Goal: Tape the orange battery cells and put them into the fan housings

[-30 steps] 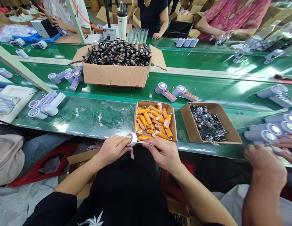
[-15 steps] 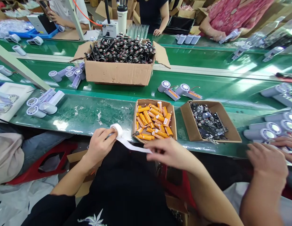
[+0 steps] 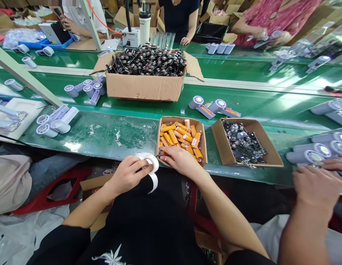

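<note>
A roll of white tape (image 3: 152,163) is gripped in my left hand (image 3: 129,173), with a short loose end curling down below it. My right hand (image 3: 182,162) reaches over the near left corner of a small cardboard box (image 3: 205,147) of orange cylindrical cells (image 3: 173,137). Its fingers are bent at the cells by that corner; whether they pinch one is hidden. Right of this box stands another box (image 3: 220,145) holding black circuit boards (image 3: 242,141).
A large carton (image 3: 144,87) of black wired parts stands behind. Lilac fan units lie at the left (image 3: 53,123), centre (image 3: 206,106) and right (image 3: 320,151). A neighbour's hands (image 3: 317,184) work at the right edge. Other people sit across the bench.
My right hand has let go of the tape's free end and moved up to the orange cells. My left hand has shifted right and slightly down with the roll, and the strip now hangs curled.
</note>
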### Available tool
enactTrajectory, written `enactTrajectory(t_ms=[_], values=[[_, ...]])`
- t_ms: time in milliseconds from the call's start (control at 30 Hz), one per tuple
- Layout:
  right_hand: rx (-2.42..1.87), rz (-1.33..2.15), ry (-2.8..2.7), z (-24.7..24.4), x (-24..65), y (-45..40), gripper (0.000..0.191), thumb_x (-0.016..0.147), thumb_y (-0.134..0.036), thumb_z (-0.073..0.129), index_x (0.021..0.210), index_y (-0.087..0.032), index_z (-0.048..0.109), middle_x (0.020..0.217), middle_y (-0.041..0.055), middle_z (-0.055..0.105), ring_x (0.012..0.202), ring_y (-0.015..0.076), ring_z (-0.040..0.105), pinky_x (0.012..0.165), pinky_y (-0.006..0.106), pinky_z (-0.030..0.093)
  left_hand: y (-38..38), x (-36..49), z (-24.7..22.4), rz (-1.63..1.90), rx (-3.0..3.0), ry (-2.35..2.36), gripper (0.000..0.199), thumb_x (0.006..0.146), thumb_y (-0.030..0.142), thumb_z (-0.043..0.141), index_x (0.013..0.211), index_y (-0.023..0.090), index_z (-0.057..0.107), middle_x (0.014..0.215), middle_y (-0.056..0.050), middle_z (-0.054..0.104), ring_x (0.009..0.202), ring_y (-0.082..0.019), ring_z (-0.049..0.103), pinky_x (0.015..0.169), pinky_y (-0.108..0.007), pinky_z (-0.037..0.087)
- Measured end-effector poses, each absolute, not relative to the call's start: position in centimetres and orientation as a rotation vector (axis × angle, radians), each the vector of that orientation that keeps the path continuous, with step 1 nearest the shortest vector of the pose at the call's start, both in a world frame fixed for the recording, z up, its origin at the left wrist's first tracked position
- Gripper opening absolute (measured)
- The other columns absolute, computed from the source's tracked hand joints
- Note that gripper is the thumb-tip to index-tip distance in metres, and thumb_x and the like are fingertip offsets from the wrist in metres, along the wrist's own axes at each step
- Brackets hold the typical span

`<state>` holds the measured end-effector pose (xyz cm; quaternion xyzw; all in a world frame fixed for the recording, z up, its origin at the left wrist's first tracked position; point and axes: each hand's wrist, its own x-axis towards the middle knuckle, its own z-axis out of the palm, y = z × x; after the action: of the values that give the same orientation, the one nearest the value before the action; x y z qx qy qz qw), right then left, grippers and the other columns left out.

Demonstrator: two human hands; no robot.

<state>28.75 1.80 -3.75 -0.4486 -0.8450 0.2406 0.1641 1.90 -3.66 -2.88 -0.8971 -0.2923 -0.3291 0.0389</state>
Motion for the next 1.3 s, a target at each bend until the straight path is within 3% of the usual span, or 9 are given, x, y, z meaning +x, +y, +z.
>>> enactTrajectory(t_ms=[200, 267, 367, 500, 633, 800, 1033, 1167, 1300], values=[[-1.374, 0.978, -1.692, -3.6, 29.5, 2.0, 0.039, 0.107, -0.052, 0.047, 0.126, -0.024, 0.066, 0.092, 0.0073, 0.080, 0.084, 0.0246, 0.077, 0.082, 0.039, 0.062, -2.9, 2.6, -3.2, -0.868, -2.792, -0.866, 0.029, 0.103, 0.012, 0.055, 0.126, 0.022, 0.071, 0.106, -0.008, 0.074, 0.095, -0.020, 0.063, 0.084, -0.035, 0.052], [-1.246, 1.109, -1.431, -3.0, 29.8, 1.3, 0.047, 0.107, -0.062, 0.041, 0.131, -0.026, 0.060, 0.097, 0.0070, 0.079, 0.089, 0.0233, 0.078, 0.082, 0.039, 0.063, -2.7, 2.7, -2.9, -0.783, -2.819, -0.821, 0.029, 0.104, 0.013, 0.054, 0.126, 0.022, 0.071, 0.109, -0.007, 0.074, 0.094, -0.019, 0.062, 0.083, -0.035, 0.051], [-1.158, 1.268, -1.384, -1.8, 30.1, -0.7, 0.049, 0.100, -0.068, 0.055, 0.126, -0.027, 0.062, 0.112, 0.0086, 0.079, 0.098, 0.0240, 0.078, 0.087, 0.038, 0.064, -2.5, 2.9, -2.1, -0.698, -2.828, -0.754, 0.026, 0.104, 0.013, 0.058, 0.125, 0.022, 0.069, 0.110, -0.006, 0.074, 0.090, -0.018, 0.061, 0.081, -0.034, 0.050], [-1.257, 1.279, -1.560, -0.5, 30.6, -2.9, 0.042, 0.102, -0.059, 0.058, 0.123, -0.024, 0.069, 0.108, 0.0092, 0.081, 0.098, 0.0264, 0.079, 0.088, 0.039, 0.064, -2.3, 3.2, -1.1, -0.640, -2.817, -0.641, 0.021, 0.104, 0.015, 0.060, 0.123, 0.020, 0.068, 0.107, -0.005, 0.075, 0.087, -0.018, 0.060, 0.080, -0.035, 0.049], [-1.316, 1.023, -1.793, 0.4, 30.9, -3.2, 0.031, 0.108, -0.039, 0.050, 0.124, -0.027, 0.073, 0.117, 0.0070, 0.081, 0.115, 0.0264, 0.075, 0.103, 0.041, 0.059, -2.1, 3.8, -0.3, -0.531, -2.909, -0.540, 0.019, 0.104, 0.014, 0.060, 0.120, 0.021, 0.068, 0.102, -0.003, 0.074, 0.087, -0.017, 0.061, 0.079, -0.034, 0.048], [-1.208, 0.888, -2.069, 0.4, 29.9, -3.0, 0.033, 0.107, -0.023, 0.047, 0.122, -0.024, 0.076, 0.119, 0.0085, 0.081, 0.109, 0.0261, 0.078, 0.097, 0.040, 0.062, -1.8, 4.8, 0.0, -0.363, -2.943, -0.382, 0.017, 0.106, 0.016, 0.055, 0.110, 0.022, 0.071, 0.098, -0.003, 0.073, 0.084, -0.016, 0.061, 0.075, -0.035, 0.047], [-1.073, 0.990, -2.227, 0.4, 30.3, -3.1, 0.039, 0.102, -0.022, 0.062, 0.140, -0.022, 0.070, 0.131, 0.0105, 0.077, 0.118, 0.0268, 0.076, 0.108, 0.042, 0.058, -1.0, 5.2, 0.7, -0.287, -3.061, -0.251, 0.020, 0.104, 0.012, 0.058, 0.095, 0.024, 0.072, 0.093, -0.002, 0.070, 0.089, -0.017, 0.061, 0.075, -0.036, 0.045], [-1.064, 1.171, -2.170, 0.4, 31.1, -2.4, 0.030, 0.096, -0.019, 0.067, 0.122, -0.024, 0.081, 0.112, 0.0065, 0.084, 0.100, 0.0251, 0.081, 0.097, 0.037, 0.063, -1.3, 6.1, 0.6, -0.300, -3.020, -0.117, 0.021, 0.102, 0.011, 0.060, 0.088, 0.022, 0.070, 0.093, -0.002, 0.069, 0.093, -0.017, 0.061, 0.077, -0.035, 0.044], [-1.179, 1.219, -1.458, -0.4, 30.7, -2.6, 0.027, 0.090, -0.030, 0.078, 0.116, -0.024, 0.081, 0.110, 0.0054, 0.084, 0.091, 0.0239, 0.081, 0.079, 0.034, 0.067, -2.1, 7.1, 0.9, -0.539, -2.860, -0.333, 0.010, 0.103, 0.013, 0.061, 0.100, 0.015, 0.070, 0.087, -0.004, 0.068, 0.079, -0.017, 0.059, 0.068, -0.035, 0.041]])
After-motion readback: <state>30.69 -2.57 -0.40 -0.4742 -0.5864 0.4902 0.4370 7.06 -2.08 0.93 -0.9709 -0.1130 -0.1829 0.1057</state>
